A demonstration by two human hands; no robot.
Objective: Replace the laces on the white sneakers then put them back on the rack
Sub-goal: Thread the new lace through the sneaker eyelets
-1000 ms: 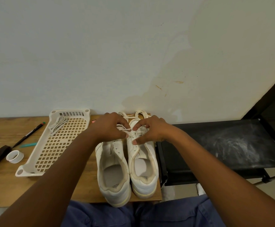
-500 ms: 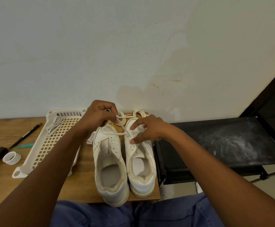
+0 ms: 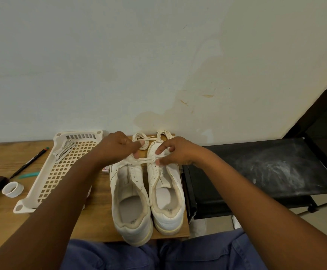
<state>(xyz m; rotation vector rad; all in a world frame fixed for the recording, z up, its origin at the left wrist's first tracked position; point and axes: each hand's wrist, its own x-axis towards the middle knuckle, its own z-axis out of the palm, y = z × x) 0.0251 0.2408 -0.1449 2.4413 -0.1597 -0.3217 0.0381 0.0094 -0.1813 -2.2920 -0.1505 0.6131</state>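
Nearest the person, past the blue-clad knees, the two white sneakers stand side by side on the wooden counter, heels toward the edge: the left sneaker and the right sneaker, both with most eyelets bare and their tongues exposed. Further along, over the toe ends, both hands work a pale lace that runs across from one shoe to the other. The left hand has its fingers curled and pinches the lace near the front of the left sneaker; the right hand pinches the other part of it between thumb and forefinger over the right sneaker's lowest eyelets. The step in hand looks like early threading of a new lace, with nearly all eyelets yet to fill, so the task seems far from done. The next move likely calls for feeding the lace tip through a small eyelet and drawing both ends even. Beyond the toes, loose loops of lace lie against the wall and could tangle. To the left sit a perforated tray holding another lace bundle, a roll of tape and a pen. To the right stands the black rack, its dusty shelf just beside the counter.
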